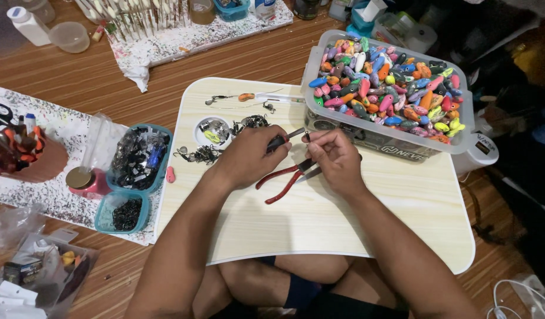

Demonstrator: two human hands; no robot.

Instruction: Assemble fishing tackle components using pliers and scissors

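My left hand grips a small dark lure body whose metal tip points right. My right hand is just beside it. Its fingertips pinch a tiny metal ring at that tip, and red-handled pliers are tucked under its palm with the handles trailing left. Both hands hover over a pale wooden lap table above my crossed legs. A finished orange lure with wire lies at the table's far edge.
A clear bin full of colourful painted lure bodies stands at the table's back right. Hooks and rings lie in a round recess. Teal tubs of metal parts sit to the left, with a red cup, paint-spattered paper and bottles beyond.
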